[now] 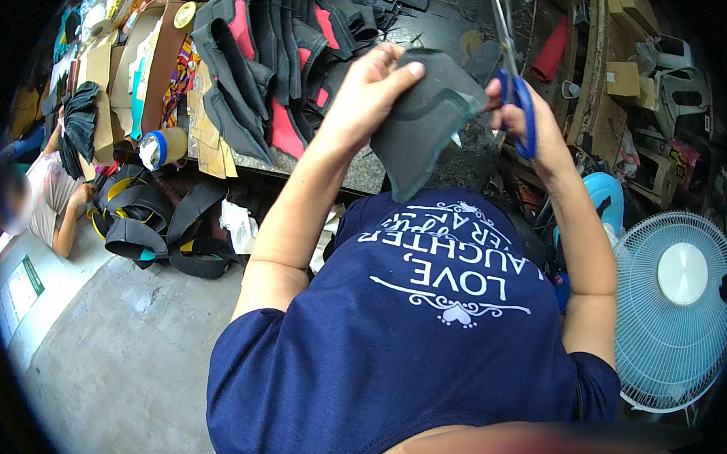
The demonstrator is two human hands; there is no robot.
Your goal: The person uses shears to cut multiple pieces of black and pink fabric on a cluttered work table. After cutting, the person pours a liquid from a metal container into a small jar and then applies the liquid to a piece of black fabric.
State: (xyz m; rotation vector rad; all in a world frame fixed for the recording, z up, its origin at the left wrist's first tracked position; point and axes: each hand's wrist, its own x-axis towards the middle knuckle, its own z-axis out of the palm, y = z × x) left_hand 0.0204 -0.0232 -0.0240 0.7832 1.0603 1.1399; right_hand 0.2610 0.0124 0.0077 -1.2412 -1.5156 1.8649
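A dark grey-green fabric piece (427,115) with stitched edges hangs from my left hand (377,84), thumb on its face and fingers behind its upper left edge. My right hand (529,122) grips blue-handled scissors (523,110); their metal blades point up and away from me. The fingertips of that hand are close to the right corner of the fabric piece; whether they touch it I cannot tell. Beyond my left hand, many similar dark fabric pieces (247,78), some with red backing, lie heaped on the dark worktable (357,172).
A yellowish jar (165,146) stands by cardboard pieces (209,124) at the left. Black straps (148,220) lie bundled below. Another person (49,188) is at far left, holding dark cloth. A blue fan (674,311) stands near right; boxes (621,78) and plastic stools (682,91) fill the far right.
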